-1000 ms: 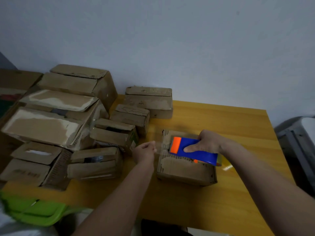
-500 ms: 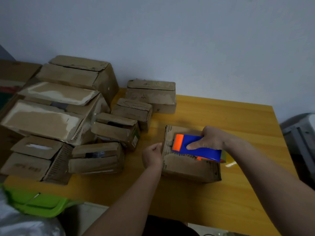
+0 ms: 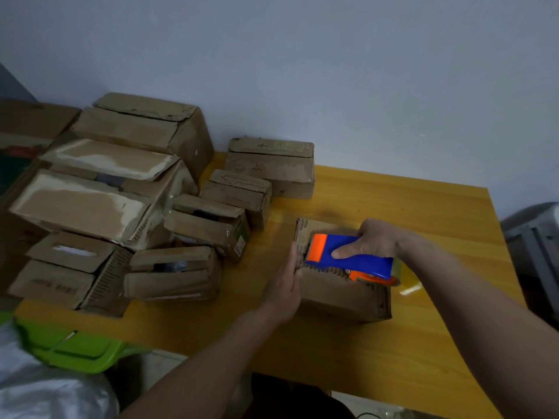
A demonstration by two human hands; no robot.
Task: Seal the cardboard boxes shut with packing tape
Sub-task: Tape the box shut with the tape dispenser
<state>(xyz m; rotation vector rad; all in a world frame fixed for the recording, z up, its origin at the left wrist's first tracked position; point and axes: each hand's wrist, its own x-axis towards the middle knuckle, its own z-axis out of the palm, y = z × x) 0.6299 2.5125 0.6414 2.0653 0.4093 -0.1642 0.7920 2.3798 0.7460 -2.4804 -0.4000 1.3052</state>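
On surface (image 3: 378,343), left hand (image 3: 286,285) flat, fingers straight against box (image 3: 341,291) end, pinning tape start; right hand (image 3: 370,244) fingers wrapped round dispenser (image 3: 348,258) on box top, ready to pull.

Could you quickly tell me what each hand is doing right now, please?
Left hand: open, flat against the box.
Right hand: gripping the tape dispenser.
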